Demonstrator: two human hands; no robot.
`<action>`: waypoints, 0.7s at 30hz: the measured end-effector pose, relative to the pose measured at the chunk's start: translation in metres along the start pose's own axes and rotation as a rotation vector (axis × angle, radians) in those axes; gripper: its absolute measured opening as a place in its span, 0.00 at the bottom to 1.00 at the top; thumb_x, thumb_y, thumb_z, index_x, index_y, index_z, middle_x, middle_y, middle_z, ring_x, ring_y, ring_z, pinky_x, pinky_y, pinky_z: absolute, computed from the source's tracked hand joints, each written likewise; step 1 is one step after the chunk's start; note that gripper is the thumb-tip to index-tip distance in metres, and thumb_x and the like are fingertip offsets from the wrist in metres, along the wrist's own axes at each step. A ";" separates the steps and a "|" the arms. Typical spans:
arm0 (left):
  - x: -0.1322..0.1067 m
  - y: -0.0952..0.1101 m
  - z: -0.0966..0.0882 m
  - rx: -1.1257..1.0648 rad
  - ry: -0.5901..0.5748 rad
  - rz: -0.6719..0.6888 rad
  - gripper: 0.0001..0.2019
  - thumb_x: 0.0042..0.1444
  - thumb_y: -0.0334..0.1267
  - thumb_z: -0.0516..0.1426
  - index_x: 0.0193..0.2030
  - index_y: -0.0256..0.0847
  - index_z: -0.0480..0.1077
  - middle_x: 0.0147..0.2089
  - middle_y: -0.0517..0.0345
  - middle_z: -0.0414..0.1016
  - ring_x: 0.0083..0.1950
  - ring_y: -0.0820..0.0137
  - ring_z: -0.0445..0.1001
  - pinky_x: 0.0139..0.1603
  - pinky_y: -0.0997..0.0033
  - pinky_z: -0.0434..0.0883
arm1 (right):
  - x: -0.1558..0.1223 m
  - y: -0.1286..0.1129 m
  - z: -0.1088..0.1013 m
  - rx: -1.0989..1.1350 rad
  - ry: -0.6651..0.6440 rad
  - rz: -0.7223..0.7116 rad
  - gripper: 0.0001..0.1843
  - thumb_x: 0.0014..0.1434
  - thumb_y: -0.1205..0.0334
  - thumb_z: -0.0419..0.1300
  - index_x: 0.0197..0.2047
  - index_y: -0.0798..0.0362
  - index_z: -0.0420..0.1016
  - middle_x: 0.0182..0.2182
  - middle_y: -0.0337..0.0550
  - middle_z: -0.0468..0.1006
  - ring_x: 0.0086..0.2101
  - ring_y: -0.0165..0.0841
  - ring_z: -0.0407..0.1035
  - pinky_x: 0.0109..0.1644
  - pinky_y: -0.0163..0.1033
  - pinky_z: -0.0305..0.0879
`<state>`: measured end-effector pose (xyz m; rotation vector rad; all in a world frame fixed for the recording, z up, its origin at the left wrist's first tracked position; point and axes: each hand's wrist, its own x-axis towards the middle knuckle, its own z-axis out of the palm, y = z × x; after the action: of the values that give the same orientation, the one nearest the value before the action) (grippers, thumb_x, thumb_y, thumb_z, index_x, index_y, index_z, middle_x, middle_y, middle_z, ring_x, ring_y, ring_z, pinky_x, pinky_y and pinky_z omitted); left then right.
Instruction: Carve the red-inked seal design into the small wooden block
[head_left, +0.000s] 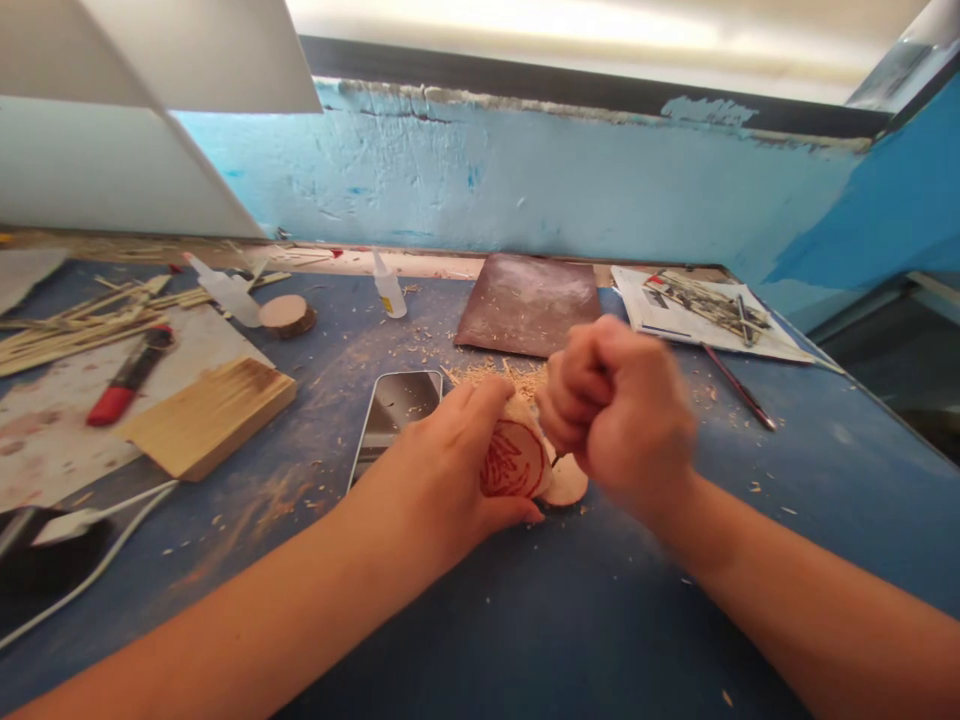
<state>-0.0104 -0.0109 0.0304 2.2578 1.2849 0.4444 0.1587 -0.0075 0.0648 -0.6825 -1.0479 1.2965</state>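
Note:
My left hand [442, 460] is wrapped round a small round wood slice with a red drawing [514, 460], holding it tilted up on the blue table [570, 620]. My right hand [619, 420] is clenched in a fist just right of the slice and slightly blurred; what it grips is hidden, only a dark tip shows below it. A second pale wood slice [566, 482] lies flat under the two hands. Wood shavings [495, 375] are piled just behind the hands.
A phone [394, 410] lies left of my hands. Further left are a wooden block [210, 415], a red marker [124, 378], thin sticks [75, 325], two glue bottles [388, 288], another wood slice [286, 314]. Behind sit a brown sheet [529, 305], papers [705, 310], a pencil [739, 388].

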 end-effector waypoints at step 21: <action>-0.004 0.007 0.003 0.041 0.010 -0.069 0.39 0.48 0.48 0.74 0.62 0.44 0.61 0.62 0.44 0.73 0.59 0.48 0.76 0.55 0.50 0.75 | -0.002 0.000 0.006 0.044 0.038 0.047 0.26 0.70 0.58 0.50 0.19 0.50 0.53 0.17 0.31 0.47 0.16 0.24 0.43 0.18 0.33 0.43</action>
<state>-0.0059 -0.0180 0.0319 2.2400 1.3841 0.4082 0.1535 -0.0104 0.0671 -0.6997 -0.9749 1.3386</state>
